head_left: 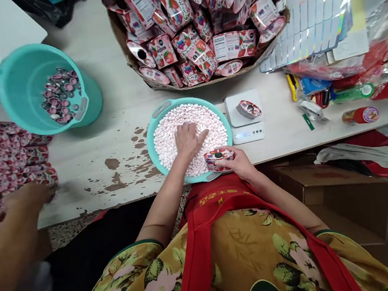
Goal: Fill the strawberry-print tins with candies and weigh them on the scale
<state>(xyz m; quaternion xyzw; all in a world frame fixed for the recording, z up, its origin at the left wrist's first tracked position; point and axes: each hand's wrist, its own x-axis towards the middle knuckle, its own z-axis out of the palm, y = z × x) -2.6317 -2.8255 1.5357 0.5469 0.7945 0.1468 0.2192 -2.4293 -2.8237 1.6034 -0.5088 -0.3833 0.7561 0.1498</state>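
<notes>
My left hand point(188, 141) lies on a heap of small white candies point(166, 135), its fingers spread and the thumb apart. The candies fill a turquoise basin point(151, 149) on the table in front of me. At the basin's near right edge my right hand point(238, 162) grips a strawberry-printed candy box point(215, 164) with a dark round hole on top. Right of the basin, a similar candy box rests on a white digital scale point(248, 133). The numbers on the scale's display are too faint to read.
A carton point(124, 46) heaped with printed boxes stands behind the basin. A turquoise bucket point(94, 99) at left holds small pink and silver caps point(60, 95). A co-worker's hand point(28, 197) is at far left beside piled boxes. Sticker sheets point(319, 5) lie at right.
</notes>
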